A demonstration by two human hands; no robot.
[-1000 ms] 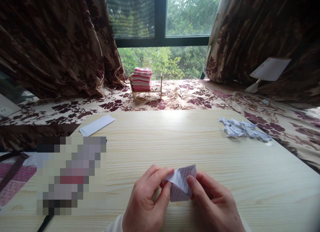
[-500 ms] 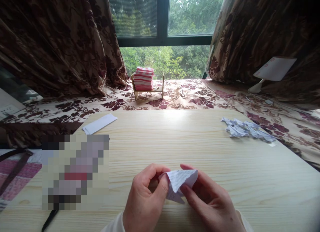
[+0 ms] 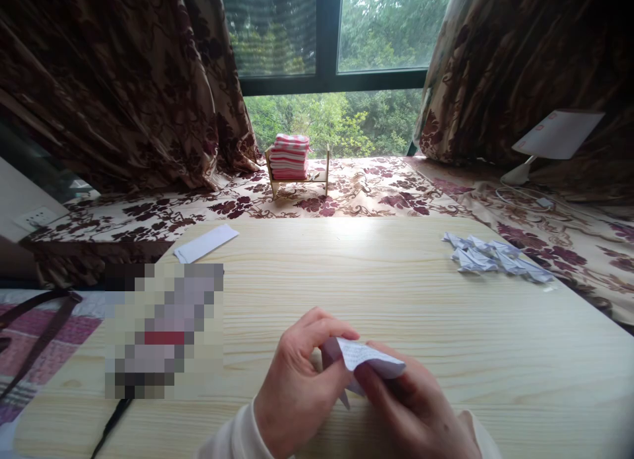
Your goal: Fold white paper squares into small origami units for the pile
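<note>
A small folded sheet of printed paper (image 3: 364,357) is held between both hands above the near part of the table. My left hand (image 3: 304,380) pinches its left side between thumb and fingers. On the other side, my right hand (image 3: 413,399) grips it, thumb in front and fingers behind. One flap stands up and tilts to the right, while a pointed corner hangs below. Part of the paper is hidden by my fingers.
Several folded white paper pieces (image 3: 495,255) lie together at the table's right. A white paper strip (image 3: 206,243) rests at the back left, with a blurred-out object (image 3: 168,327) nearer. Behind the wooden table (image 3: 317,281), a small rack holds pink-striped cloths (image 3: 290,156); a lamp (image 3: 557,134) stands right.
The paper has been turned and its upper flap bent over to the right. Both hands stay on it, with the fingers shifted. The view has swung slightly left.
</note>
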